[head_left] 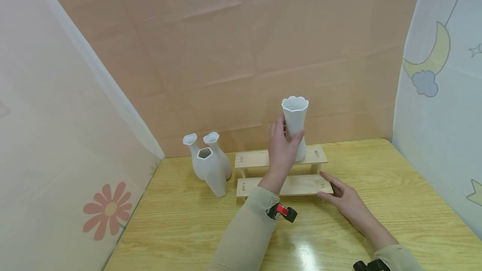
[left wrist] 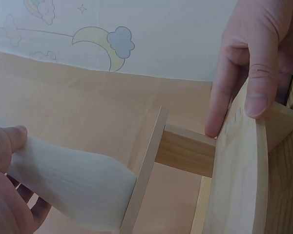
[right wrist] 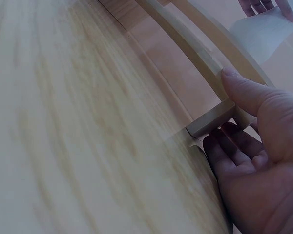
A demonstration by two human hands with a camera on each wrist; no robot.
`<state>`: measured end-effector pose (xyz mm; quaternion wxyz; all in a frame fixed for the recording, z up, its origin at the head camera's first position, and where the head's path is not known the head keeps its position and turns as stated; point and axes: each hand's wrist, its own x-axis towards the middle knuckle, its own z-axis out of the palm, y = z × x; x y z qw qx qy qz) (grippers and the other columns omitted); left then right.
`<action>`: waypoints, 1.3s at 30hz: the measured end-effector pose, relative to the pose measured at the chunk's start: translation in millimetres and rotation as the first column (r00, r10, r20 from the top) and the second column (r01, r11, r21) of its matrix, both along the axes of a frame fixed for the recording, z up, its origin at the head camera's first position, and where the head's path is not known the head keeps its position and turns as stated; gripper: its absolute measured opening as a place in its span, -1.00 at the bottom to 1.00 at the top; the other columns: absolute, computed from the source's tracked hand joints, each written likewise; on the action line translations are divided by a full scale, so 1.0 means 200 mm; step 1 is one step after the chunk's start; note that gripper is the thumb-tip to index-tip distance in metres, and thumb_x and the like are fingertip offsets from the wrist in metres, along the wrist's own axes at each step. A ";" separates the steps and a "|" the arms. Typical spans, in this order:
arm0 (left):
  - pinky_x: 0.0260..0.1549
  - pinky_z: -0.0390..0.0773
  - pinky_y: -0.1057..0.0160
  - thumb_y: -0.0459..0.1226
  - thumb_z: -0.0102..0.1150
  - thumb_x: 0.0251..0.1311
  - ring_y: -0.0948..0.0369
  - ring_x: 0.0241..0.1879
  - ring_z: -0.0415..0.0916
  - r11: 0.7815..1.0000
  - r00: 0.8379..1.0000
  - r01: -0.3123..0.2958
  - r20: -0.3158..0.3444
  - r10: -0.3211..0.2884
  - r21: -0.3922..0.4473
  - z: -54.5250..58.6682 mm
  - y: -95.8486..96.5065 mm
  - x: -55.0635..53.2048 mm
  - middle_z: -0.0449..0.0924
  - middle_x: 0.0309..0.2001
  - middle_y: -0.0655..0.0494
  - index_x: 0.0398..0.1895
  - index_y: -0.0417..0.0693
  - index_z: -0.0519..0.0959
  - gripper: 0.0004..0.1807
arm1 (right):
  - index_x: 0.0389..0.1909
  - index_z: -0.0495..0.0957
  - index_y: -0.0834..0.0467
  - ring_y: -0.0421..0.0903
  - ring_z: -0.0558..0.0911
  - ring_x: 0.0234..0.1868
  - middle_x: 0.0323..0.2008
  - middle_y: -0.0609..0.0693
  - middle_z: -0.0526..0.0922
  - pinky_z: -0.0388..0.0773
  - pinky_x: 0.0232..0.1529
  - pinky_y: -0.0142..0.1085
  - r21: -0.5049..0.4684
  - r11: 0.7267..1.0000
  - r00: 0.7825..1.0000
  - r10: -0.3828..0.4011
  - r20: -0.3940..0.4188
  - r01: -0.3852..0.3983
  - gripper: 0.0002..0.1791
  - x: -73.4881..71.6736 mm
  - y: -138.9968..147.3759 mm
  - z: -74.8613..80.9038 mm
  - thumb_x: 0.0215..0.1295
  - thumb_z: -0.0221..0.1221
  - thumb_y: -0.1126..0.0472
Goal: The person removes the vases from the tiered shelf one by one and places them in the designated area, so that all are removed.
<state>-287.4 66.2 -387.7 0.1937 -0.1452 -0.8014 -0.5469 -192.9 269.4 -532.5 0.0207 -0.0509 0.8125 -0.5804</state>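
Observation:
My left hand (head_left: 283,152) grips a tall white vase (head_left: 295,118) with a scalloped rim, thumb on one side and fingers around the other. The vase is upright, its base against the upper board of a two-tier wooden stand (head_left: 256,159). In the left wrist view, the lower part of the vase meets that board's face. My right hand (head_left: 344,195) holds the right end of the stand's lower board (head_left: 301,185). Seen from the right wrist, the thumb lies over the board's corner and the other fingers curl at its end and below.
Left of the stand, three white vases stand close together: two narrow-necked ones (head_left: 196,160) (head_left: 222,158) and a faceted one (head_left: 214,177) in front. The wooden table (head_left: 177,229) meets an orange backdrop (head_left: 226,74) behind, with patterned sheets (head_left: 440,129) (head_left: 56,116) at both sides.

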 end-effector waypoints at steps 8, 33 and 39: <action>0.20 0.68 -0.05 -0.19 0.51 0.44 0.13 0.22 0.60 1.000 1.000 -0.001 -0.012 0.001 -0.009 -0.01 0.00 -0.01 0.57 0.30 0.05 0.66 0.07 0.35 -0.19 | 0.80 0.10 0.02 0.35 -0.03 0.72 0.77 0.22 -0.05 0.28 0.18 -0.72 -0.005 1.000 1.000 0.002 0.012 -0.002 -0.04 0.00 0.00 0.01 0.58 0.36 -0.09; 0.17 0.70 -0.02 -0.18 0.52 0.43 0.14 0.18 0.62 1.000 1.000 -0.005 -0.014 0.005 -0.002 0.00 -0.01 0.00 0.59 0.27 0.08 0.64 0.06 0.38 -0.22 | 0.80 0.09 0.03 0.39 -0.02 0.72 0.77 0.24 -0.05 0.30 0.16 -0.71 -0.003 1.000 1.000 -0.001 0.013 0.001 -0.04 0.00 0.00 0.00 0.58 0.36 -0.08; 0.14 0.70 -0.01 -0.17 0.51 0.43 0.16 0.13 0.61 0.999 1.000 -0.011 -0.010 0.012 0.032 0.01 -0.02 0.01 0.59 0.27 0.08 0.63 0.04 0.38 -0.22 | 0.80 0.09 0.03 0.38 -0.03 0.72 0.77 0.24 -0.06 0.31 0.16 -0.72 -0.013 1.000 1.000 0.000 0.019 0.000 -0.03 -0.01 0.00 0.00 0.57 0.36 -0.08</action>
